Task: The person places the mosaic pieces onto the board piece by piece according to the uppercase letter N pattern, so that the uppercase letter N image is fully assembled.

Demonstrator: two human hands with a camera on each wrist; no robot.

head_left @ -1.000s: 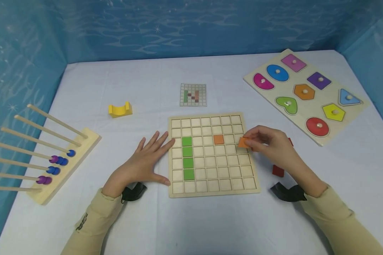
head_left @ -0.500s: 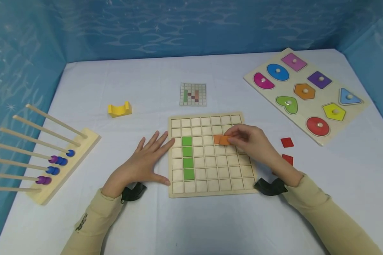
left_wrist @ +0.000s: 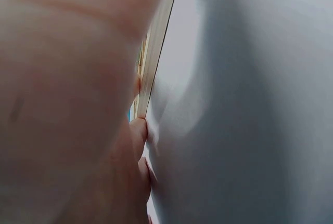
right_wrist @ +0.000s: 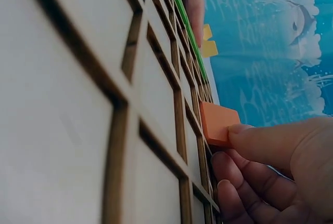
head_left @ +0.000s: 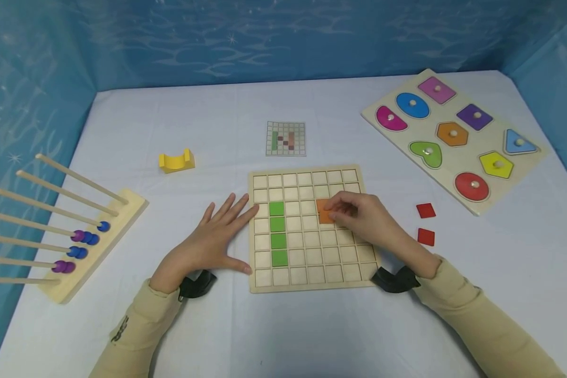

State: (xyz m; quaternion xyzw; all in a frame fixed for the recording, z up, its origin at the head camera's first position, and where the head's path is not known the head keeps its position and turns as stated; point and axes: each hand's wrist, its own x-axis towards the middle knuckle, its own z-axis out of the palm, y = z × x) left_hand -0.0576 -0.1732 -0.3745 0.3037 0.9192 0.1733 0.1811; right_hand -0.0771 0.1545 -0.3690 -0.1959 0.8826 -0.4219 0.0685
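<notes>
A wooden grid board (head_left: pixel 316 288) lies in the middle of the table. Along its left edge my left hand (head_left: pixel 211 239) rests with fingers spread, fingertips and thumb at the rim. My right hand (head_left: pixel 366 216) pinches an orange square tile (right_wrist: pixel 218 122) over the grid, thumb on its face in the right wrist view. In the head view this tile sits just below another orange tile (head_left: pixel 321 204), its right part hidden by the fingers. Several green tiles (head_left: pixel 277 224) fill cells of one column at the left of the board.
Two red tiles (head_left: pixel 426 210) lie right of the board. A small pattern card (head_left: pixel 285 139) is behind it. A knobbed shape puzzle (head_left: pixel 453 157) lies at back right. A yellow block (head_left: pixel 177 161) and a bead rack with pegs (head_left: pixel 104 236) stand on the left.
My right hand has carried the orange tile leftward from the board's right edge to the cell below the other orange tile. Two red tiles have come into full view. The left hand stays put.
</notes>
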